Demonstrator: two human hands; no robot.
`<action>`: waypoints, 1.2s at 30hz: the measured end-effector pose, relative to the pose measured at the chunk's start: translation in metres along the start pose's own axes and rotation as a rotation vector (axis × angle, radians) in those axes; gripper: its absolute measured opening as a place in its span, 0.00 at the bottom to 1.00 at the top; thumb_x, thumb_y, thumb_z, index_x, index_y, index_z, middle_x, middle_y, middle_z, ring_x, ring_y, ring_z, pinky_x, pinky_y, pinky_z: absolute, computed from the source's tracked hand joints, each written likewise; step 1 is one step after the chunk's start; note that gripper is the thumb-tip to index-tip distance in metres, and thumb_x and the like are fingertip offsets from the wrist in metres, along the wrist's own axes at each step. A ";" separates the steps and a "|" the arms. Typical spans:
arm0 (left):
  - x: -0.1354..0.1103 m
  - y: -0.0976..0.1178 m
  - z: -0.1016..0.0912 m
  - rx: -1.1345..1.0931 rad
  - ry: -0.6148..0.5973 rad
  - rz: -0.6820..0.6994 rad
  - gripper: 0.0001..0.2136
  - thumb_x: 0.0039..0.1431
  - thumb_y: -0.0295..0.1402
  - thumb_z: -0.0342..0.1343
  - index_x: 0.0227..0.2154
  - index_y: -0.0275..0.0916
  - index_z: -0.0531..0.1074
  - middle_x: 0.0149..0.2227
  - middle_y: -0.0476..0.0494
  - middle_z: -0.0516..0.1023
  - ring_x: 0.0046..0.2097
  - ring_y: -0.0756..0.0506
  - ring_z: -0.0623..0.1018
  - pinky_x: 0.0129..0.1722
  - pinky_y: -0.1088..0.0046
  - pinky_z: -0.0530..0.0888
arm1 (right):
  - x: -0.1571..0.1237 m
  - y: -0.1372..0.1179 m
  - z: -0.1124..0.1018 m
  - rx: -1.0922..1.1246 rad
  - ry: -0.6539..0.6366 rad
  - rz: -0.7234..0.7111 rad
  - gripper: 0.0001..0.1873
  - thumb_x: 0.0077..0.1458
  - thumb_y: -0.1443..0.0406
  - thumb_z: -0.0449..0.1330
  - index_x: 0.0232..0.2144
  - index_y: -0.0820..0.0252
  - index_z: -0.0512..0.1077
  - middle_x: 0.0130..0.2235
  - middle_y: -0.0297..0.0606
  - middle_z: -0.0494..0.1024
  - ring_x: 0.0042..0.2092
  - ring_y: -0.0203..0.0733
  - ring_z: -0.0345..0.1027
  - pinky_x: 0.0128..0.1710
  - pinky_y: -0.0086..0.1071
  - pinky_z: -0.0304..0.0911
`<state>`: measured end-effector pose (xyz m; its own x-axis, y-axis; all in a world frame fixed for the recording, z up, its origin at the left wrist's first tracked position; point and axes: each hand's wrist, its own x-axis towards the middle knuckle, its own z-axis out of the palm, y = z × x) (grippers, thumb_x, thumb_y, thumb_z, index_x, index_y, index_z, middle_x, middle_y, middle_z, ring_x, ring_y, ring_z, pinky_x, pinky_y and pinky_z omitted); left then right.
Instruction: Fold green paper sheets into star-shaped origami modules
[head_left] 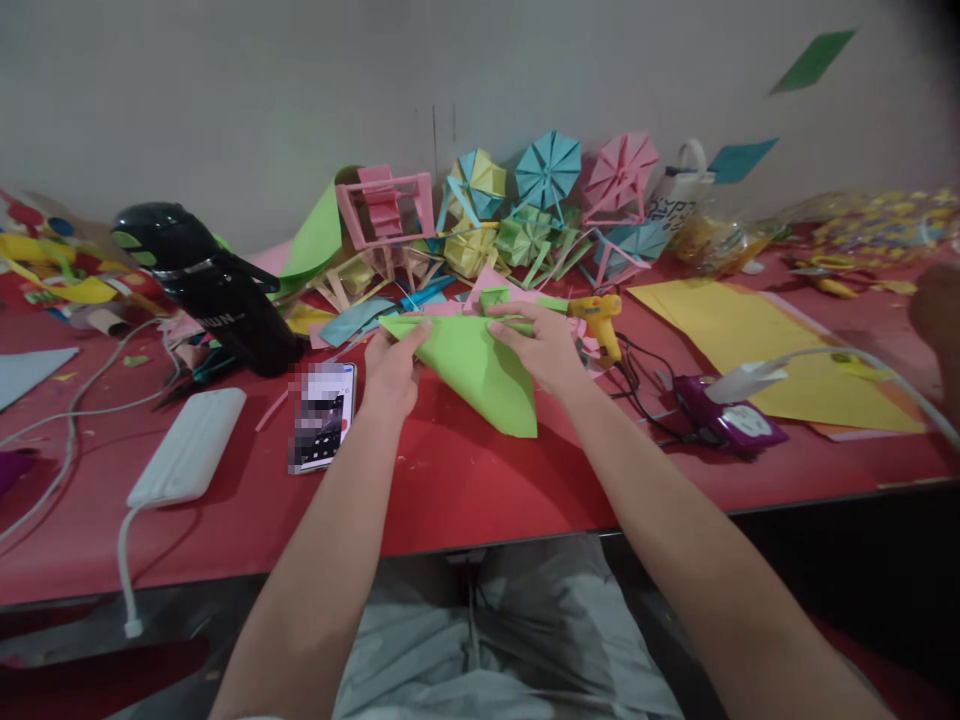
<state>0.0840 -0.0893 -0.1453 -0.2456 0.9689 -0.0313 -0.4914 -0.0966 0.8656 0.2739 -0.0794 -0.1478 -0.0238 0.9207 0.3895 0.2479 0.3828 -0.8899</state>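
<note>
A light green paper sheet [480, 375], folded into a triangle, lies on the red table [465, 480] with its point toward me. My left hand [391, 368] pinches its upper left corner, fingers closed on the paper. My right hand [541, 345] presses and grips the fold along its top edge, fingers curled on the sheet. Both forearms reach in from the bottom of the view.
A phone [324, 415] lies left of my left hand, beside a white power bank [187, 445] and a black bottle [214, 285]. A yellow glue gun [600, 320], a purple device [731, 420] and yellow sheets [757, 345] sit to the right. Paper pinwheels [547, 170] line the wall.
</note>
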 end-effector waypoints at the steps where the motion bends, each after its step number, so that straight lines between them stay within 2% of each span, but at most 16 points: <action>1: 0.001 0.001 -0.001 0.001 0.009 0.023 0.16 0.37 0.29 0.74 0.30 0.38 0.75 0.31 0.48 0.81 0.41 0.44 0.82 0.45 0.70 0.79 | 0.000 -0.001 -0.001 -0.024 0.010 -0.030 0.12 0.52 0.57 0.67 0.39 0.53 0.81 0.41 0.38 0.83 0.44 0.45 0.76 0.48 0.42 0.70; 3: 0.002 0.002 -0.001 0.005 0.030 0.059 0.15 0.37 0.28 0.74 0.29 0.37 0.75 0.31 0.48 0.80 0.40 0.46 0.82 0.44 0.71 0.78 | 0.000 -0.002 -0.002 -0.043 0.028 -0.040 0.12 0.53 0.57 0.67 0.40 0.53 0.81 0.39 0.38 0.83 0.42 0.46 0.76 0.47 0.42 0.70; 5: 0.002 0.003 -0.001 0.010 0.058 0.073 0.15 0.37 0.27 0.74 0.28 0.37 0.75 0.30 0.49 0.79 0.38 0.47 0.81 0.44 0.71 0.78 | 0.001 -0.002 -0.002 -0.023 0.037 0.008 0.15 0.51 0.55 0.69 0.40 0.54 0.81 0.34 0.37 0.82 0.37 0.45 0.75 0.41 0.42 0.71; 8: 0.002 0.004 -0.001 0.013 0.095 0.082 0.15 0.37 0.27 0.74 0.27 0.37 0.74 0.29 0.49 0.79 0.37 0.48 0.80 0.43 0.72 0.78 | 0.001 -0.002 -0.003 0.125 0.039 0.118 0.22 0.45 0.51 0.73 0.41 0.53 0.81 0.32 0.36 0.81 0.34 0.45 0.76 0.36 0.41 0.73; 12: 0.002 0.003 -0.001 0.001 0.084 0.115 0.16 0.38 0.30 0.75 0.27 0.38 0.73 0.28 0.50 0.78 0.35 0.49 0.80 0.43 0.72 0.78 | 0.000 -0.005 -0.001 0.420 -0.080 0.314 0.27 0.34 0.51 0.78 0.36 0.54 0.80 0.37 0.39 0.84 0.41 0.48 0.80 0.42 0.43 0.77; 14: 0.001 0.002 -0.001 0.000 0.073 0.125 0.16 0.38 0.31 0.76 0.28 0.38 0.73 0.29 0.50 0.78 0.36 0.49 0.80 0.43 0.72 0.78 | -0.002 -0.007 0.000 0.483 -0.155 0.381 0.27 0.31 0.52 0.79 0.34 0.55 0.79 0.40 0.41 0.85 0.44 0.51 0.80 0.46 0.45 0.78; 16: 0.001 0.001 -0.001 0.007 0.070 0.128 0.17 0.38 0.31 0.76 0.29 0.38 0.73 0.30 0.49 0.79 0.38 0.48 0.81 0.44 0.71 0.78 | -0.003 -0.007 0.002 0.498 -0.169 0.411 0.27 0.29 0.51 0.80 0.33 0.56 0.79 0.41 0.42 0.85 0.45 0.53 0.80 0.49 0.48 0.77; 20: -0.001 0.004 0.000 0.002 0.053 0.137 0.16 0.41 0.30 0.74 0.31 0.40 0.73 0.33 0.49 0.81 0.42 0.46 0.82 0.45 0.72 0.78 | -0.003 0.000 0.005 0.480 -0.089 0.399 0.29 0.28 0.50 0.80 0.33 0.56 0.79 0.40 0.42 0.85 0.45 0.53 0.80 0.49 0.49 0.77; 26: -0.007 0.016 0.001 -0.065 -0.025 0.086 0.13 0.48 0.28 0.69 0.35 0.43 0.71 0.44 0.44 0.83 0.49 0.44 0.82 0.46 0.70 0.79 | 0.000 0.009 0.005 0.457 -0.038 0.351 0.27 0.30 0.51 0.79 0.33 0.55 0.79 0.40 0.44 0.84 0.42 0.51 0.80 0.46 0.48 0.77; 30: -0.008 0.018 0.000 -0.058 -0.004 0.088 0.14 0.47 0.29 0.70 0.36 0.44 0.72 0.47 0.43 0.83 0.52 0.43 0.81 0.47 0.69 0.79 | 0.000 0.009 0.004 0.426 -0.021 0.336 0.25 0.33 0.54 0.78 0.35 0.55 0.79 0.41 0.42 0.84 0.43 0.50 0.79 0.47 0.47 0.76; 36: -0.004 0.016 -0.003 -0.094 0.019 0.108 0.16 0.45 0.27 0.70 0.35 0.44 0.71 0.47 0.46 0.83 0.50 0.44 0.82 0.47 0.70 0.79 | 0.000 0.008 0.006 0.459 -0.016 0.318 0.24 0.35 0.57 0.78 0.36 0.56 0.79 0.40 0.42 0.84 0.43 0.49 0.79 0.47 0.45 0.76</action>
<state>0.0748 -0.0953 -0.1329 -0.3164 0.9473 0.0493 -0.5371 -0.2218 0.8138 0.2705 -0.0759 -0.1562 -0.0326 0.9959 0.0846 -0.2023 0.0763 -0.9763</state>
